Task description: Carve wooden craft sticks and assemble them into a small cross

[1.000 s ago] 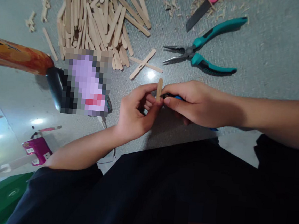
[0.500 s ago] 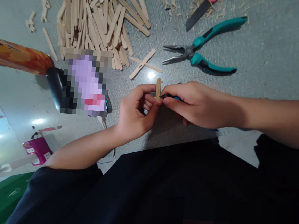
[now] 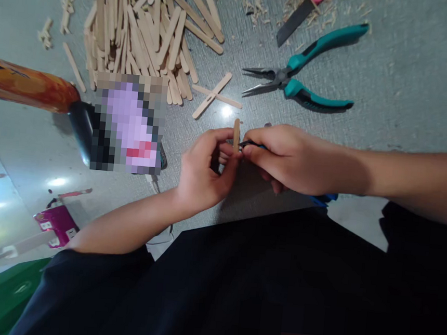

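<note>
Between the thumb and fingers of my left hand [image 3: 207, 171], a wooden craft stick [image 3: 236, 135] is pinched, pointing away from me. My right hand [image 3: 283, 157] is closed around blue-handled pliers [image 3: 324, 199]. Their dark tip touches or nearly touches the stick's right side near its lower end. Most of the tool is hidden by my palm and fingers; blue handle ends show below my wrist. Just beyond my hands, two craft sticks [image 3: 213, 95] lie crossed on the grey table [image 3: 409, 100].
A pile of craft sticks [image 3: 141, 35] lies at the back left, beside a blurred phone [image 3: 133, 128]. Teal long-nose pliers [image 3: 282, 78] and a pink-handled blade [image 3: 297, 20] lie beyond, among wood shavings. An orange cylinder [image 3: 27, 85] and a purple power socket [image 3: 58, 225] are at left.
Both hands have shifted very slightly toward me, still on the stick and tool. More of the blue handle ends now shows below my right wrist.
</note>
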A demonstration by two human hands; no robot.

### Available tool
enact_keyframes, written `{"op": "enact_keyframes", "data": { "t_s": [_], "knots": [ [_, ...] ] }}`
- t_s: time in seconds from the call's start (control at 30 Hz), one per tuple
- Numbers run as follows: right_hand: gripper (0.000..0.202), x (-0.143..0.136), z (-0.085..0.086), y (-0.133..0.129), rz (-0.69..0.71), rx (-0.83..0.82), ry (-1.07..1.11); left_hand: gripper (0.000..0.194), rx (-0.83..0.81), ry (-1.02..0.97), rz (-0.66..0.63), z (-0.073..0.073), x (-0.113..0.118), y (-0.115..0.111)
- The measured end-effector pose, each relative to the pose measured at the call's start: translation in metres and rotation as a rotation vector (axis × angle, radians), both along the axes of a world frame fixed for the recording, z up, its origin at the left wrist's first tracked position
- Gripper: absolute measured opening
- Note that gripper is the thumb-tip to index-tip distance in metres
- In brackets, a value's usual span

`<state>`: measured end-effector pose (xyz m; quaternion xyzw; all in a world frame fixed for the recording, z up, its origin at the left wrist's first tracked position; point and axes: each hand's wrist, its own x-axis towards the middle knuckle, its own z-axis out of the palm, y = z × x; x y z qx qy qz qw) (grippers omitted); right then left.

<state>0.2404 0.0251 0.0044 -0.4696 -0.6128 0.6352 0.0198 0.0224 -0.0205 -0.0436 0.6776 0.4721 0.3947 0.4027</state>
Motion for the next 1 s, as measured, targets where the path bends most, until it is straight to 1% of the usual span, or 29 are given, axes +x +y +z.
{"op": "enact_keyframes", "data": {
  "t_s": [0.07, 0.2, 0.3, 0.4, 0.53, 0.63, 0.73, 0.8, 0.9, 1.0],
  "knots": [
    [0.031, -0.001, -0.001, -0.002, -0.018, -0.014, 0.004, 0.028, 0.027, 0.061, 0.012, 0.000, 0.000, -0.001],
    [0.033, -0.002, -0.006, -0.005, -0.040, 0.009, 0.016, 0.028, 0.079, 0.173, 0.053, 0.000, 0.000, -0.002],
    [0.033, -0.003, -0.006, -0.007, -0.042, 0.025, 0.041, 0.023, 0.106, 0.210, 0.066, 0.002, 0.002, -0.002],
    [0.035, -0.005, 0.002, -0.007, -0.048, 0.029, 0.028, 0.017, 0.122, 0.219, 0.061, 0.005, 0.003, -0.002],
    [0.036, -0.008, 0.016, -0.005, -0.044, -0.003, 0.008, 0.017, 0.209, 0.198, 0.063, 0.006, 0.005, 0.000],
    [0.036, -0.009, 0.020, -0.005, -0.040, -0.038, 0.053, 0.016, 0.234, 0.155, 0.049, 0.004, 0.005, 0.001],
    [0.039, -0.009, 0.016, -0.005, -0.068, -0.031, 0.072, 0.016, 0.169, 0.123, 0.050, 0.002, 0.003, 0.001],
    [0.040, -0.008, 0.011, -0.005, -0.075, -0.028, 0.073, 0.020, 0.077, 0.100, 0.050, 0.000, 0.001, 0.000],
    [0.044, -0.005, 0.006, -0.002, -0.048, -0.064, 0.059, 0.026, -0.038, 0.021, 0.045, -0.003, -0.001, 0.000],
    [0.046, 0.000, 0.002, 0.002, -0.003, -0.085, 0.039, 0.029, -0.092, -0.062, 0.012, -0.004, -0.002, 0.001]
  ]
}}
